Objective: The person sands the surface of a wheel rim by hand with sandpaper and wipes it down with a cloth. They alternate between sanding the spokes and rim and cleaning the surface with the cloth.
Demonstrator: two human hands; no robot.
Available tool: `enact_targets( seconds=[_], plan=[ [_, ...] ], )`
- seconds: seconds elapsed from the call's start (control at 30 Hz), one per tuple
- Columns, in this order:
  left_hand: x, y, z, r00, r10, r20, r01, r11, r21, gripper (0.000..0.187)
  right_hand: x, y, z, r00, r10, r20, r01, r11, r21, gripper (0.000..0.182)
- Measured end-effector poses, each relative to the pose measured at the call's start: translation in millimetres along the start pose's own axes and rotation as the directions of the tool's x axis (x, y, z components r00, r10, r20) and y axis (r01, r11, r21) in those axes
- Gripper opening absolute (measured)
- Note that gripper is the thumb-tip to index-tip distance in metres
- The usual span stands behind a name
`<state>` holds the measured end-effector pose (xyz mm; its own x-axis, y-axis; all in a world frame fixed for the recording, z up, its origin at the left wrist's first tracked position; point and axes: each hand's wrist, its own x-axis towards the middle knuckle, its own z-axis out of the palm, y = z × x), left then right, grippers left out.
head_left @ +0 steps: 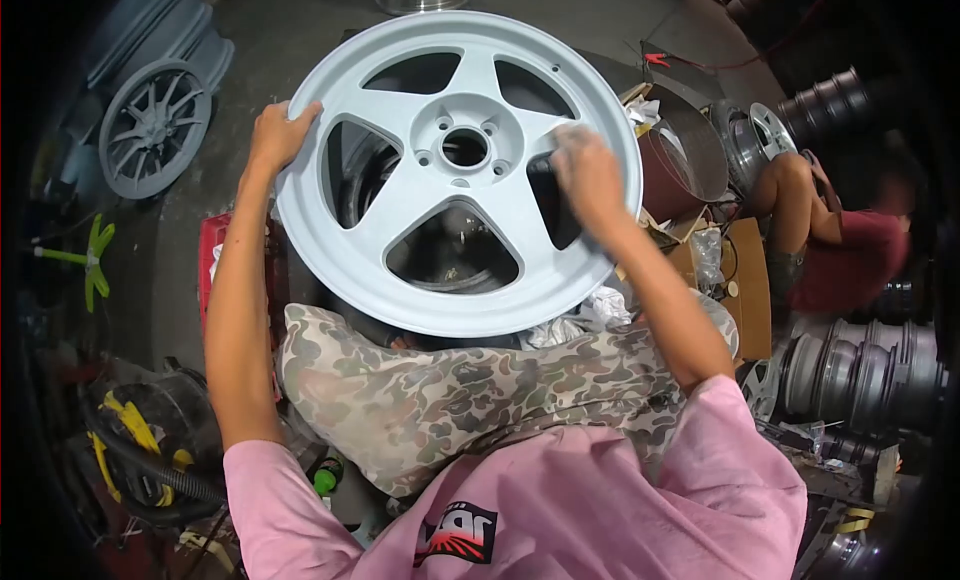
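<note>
A large pale grey five-spoke wheel rim lies face up in front of me, above my camouflage-clad lap. My left hand grips its outer edge at the upper left, fingers wrapped over the lip. Over the right-hand spoke is my right hand, blurred by motion, its fingers bent around something pale that I cannot make out. Round the centre hole of the rim are several bolt holes.
Another spoked wheel stands at the left. A co-worker in a red shirt sits at the right, near stacked rims. A cardboard box and a brown cylinder stand right of the rim. A green bottle is low left.
</note>
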<state>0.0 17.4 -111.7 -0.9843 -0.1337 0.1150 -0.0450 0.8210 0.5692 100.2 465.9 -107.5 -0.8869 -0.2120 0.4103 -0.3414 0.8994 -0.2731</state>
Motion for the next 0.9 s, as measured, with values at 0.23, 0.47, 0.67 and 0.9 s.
enact_targets(
  seconds=[0.23,0.47,0.67,0.9],
  plan=[
    [-1.9,2.7,-7.1,1.0,0.01,-0.014,-0.011,0.998,-0.068,0.058,-11.2,-37.4,9.1,0.99,-0.114,-0.087,0.113,0.993,-0.013,0.033],
    [-12.5,9.8,-9.2,1.0,-0.012,0.01,0.013,0.992,-0.123,0.056,18.0,33.4,-16.5,0.994,0.084,0.068,-0.075,0.989,-0.13,0.022],
    [-11.3,8.7,-9.5,1.0,-0.018,0.019,0.019,0.995,-0.096,0.055,75.6,53.4,18.3,0.999,0.012,-0.053,-0.025,0.968,-0.25,0.009],
    [-18.1,16.4,-14.1,0.999,-0.03,0.039,0.034,0.992,-0.119,0.051,184.9,16.5,74.2,0.99,-0.139,-0.013,0.139,0.99,-0.007,0.014]
  ],
)
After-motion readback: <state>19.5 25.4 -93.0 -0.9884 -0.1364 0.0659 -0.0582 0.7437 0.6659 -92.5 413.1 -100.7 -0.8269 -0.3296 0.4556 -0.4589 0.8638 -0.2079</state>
